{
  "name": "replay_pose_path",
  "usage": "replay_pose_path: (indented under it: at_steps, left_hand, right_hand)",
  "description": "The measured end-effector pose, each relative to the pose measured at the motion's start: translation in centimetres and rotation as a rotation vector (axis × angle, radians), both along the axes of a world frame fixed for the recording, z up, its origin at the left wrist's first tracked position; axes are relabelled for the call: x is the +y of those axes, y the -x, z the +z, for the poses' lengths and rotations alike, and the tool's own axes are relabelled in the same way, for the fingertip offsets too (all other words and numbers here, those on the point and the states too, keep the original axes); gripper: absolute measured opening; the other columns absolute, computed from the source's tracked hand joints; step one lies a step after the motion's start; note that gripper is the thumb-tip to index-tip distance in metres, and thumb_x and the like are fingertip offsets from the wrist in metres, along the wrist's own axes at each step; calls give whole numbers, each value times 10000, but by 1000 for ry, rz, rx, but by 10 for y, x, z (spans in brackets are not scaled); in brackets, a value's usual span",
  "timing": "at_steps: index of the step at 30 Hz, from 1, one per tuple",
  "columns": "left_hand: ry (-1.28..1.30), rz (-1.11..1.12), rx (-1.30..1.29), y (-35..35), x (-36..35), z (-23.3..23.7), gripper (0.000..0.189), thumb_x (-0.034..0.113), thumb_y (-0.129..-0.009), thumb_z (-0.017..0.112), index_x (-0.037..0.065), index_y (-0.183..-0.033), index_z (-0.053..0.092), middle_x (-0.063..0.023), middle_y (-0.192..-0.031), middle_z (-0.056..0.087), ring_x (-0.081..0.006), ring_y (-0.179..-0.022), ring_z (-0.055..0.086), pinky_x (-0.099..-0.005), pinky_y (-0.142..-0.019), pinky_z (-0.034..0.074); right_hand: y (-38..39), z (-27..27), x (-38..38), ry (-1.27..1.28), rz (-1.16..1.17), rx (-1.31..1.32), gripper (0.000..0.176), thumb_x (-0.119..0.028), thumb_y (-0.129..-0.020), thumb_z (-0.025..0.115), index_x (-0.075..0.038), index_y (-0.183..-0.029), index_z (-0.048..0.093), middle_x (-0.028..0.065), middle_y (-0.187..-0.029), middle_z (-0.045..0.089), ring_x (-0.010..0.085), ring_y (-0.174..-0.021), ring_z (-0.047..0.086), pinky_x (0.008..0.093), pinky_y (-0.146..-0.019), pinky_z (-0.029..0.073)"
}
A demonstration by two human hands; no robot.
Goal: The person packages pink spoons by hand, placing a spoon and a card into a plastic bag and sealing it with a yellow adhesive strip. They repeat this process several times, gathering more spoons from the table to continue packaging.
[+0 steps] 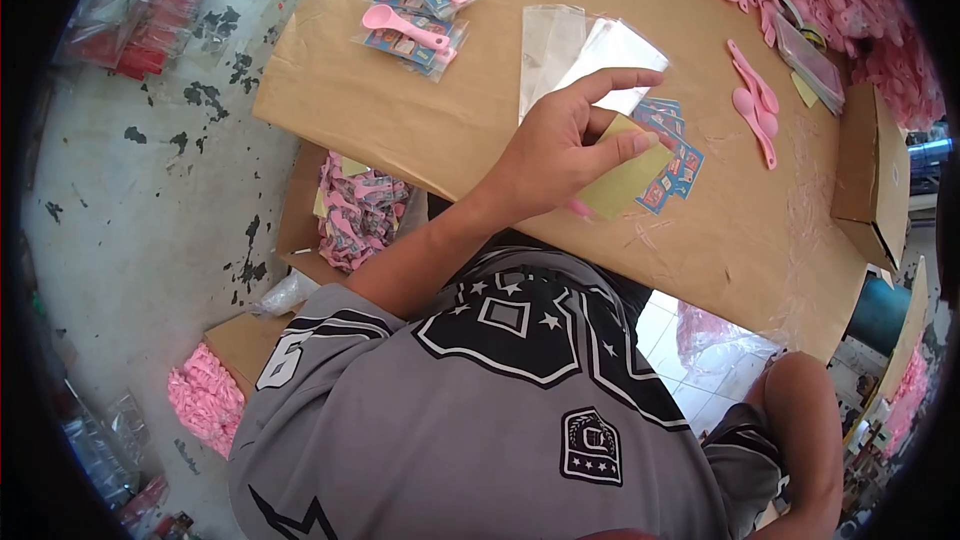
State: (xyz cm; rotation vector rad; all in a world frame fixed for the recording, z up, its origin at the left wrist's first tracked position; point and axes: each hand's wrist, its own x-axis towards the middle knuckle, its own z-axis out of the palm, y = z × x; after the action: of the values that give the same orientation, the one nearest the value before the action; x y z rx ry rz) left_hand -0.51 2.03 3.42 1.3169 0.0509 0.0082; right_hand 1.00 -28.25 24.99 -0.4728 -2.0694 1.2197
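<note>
The left hand (pixel 560 155) hovers over the brown paper-covered table (pixel 400 130), thumb and a curled finger pinching a yellow card (pixel 625 185) by its edge, while the index finger sticks out straight above it, toward the clear bags (pixel 560 40). The card sits over a small fan of blue printed cards (pixel 675 155) (print too small to read). Loose pink spoons (pixel 752 105) lie to the right of the hand, well apart from it, and the filled packets (pixel 415 15) lie further off, at the table's far left
</note>
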Motion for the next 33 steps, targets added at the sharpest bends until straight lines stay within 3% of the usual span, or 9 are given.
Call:
replay_pose_path:
  at_steps: [2,5,8,14,20,23,26,29,33]
  left_hand:
    - [5,0,-23,-3,-2,-2,563,129,-1062,650,22,-1567,424,-153,-1150,789,-135,-957,763,-247,-601,635]
    - [14,11,-63,-5,-2,-4,560,130,-1063,649,21,-1566,426,-152,-1154,788,-140,-967,763,-248,-618,638]
    - [35,5,-44,-5,-1,0,559,134,-1065,647,21,-1565,426,-152,-1155,789,-145,-979,764,-241,-637,635]
    - [1,19,-81,-5,1,-8,555,145,-1067,649,23,-1563,431,-155,-1154,790,-141,-979,763,-237,-619,624]
    - [20,20,-36,-2,3,-1,554,150,-1064,654,25,-1558,435,-167,-1163,787,-132,-962,760,-235,-596,622]
    - [36,21,-47,-4,3,-3,557,151,-1063,655,30,-1559,433,-167,-1165,786,-129,-961,759,-233,-589,622]
    - [38,21,-40,-5,4,-3,558,150,-1063,653,36,-1561,431,-162,-1167,787,-127,-962,759,-233,-583,622]
    - [22,20,-39,-5,4,-2,558,151,-1063,651,46,-1564,431,-155,-1166,788,-127,-964,758,-234,-577,620]
    - [9,26,-44,-6,5,-5,560,154,-1062,653,59,-1567,432,-147,-1161,790,-122,-968,756,-231,-569,617]
  right_hand:
    - [3,1,-1,-12,54,-43,349,-33,-968,548,49,-1285,669,215,-1356,676,341,-1302,611,380,-1064,499]
    - [-6,-2,25,571,461,102,368,-55,-943,564,63,-1273,676,203,-1339,688,336,-1282,617,392,-1086,490]
    - [-6,-4,20,393,430,96,372,-48,-924,562,61,-1258,686,211,-1317,694,330,-1238,641,391,-1049,518]
    - [5,-11,-4,273,336,43,417,-27,-907,557,58,-1304,655,193,-1335,685,277,-1229,658,376,-999,550]
    - [-6,-12,18,290,441,49,446,-17,-909,563,36,-1344,645,181,-1358,678,278,-1249,646,363,-1012,541]
    - [-18,-13,52,345,682,3,419,-48,-902,597,26,-1310,659,176,-1333,685,278,-1209,666,356,-966,562]
    - [-2,-15,6,215,69,130,334,-88,-878,647,13,-1194,691,153,-1195,721,274,-1046,717,360,-833,596]
    - [-24,-19,35,380,341,96,199,-114,-874,663,17,-1018,704,133,-965,733,298,-839,731,399,-687,594]
    - [-16,-23,21,283,34,231,143,-133,-833,684,9,-825,673,149,-751,674,330,-663,688,424,-568,549]
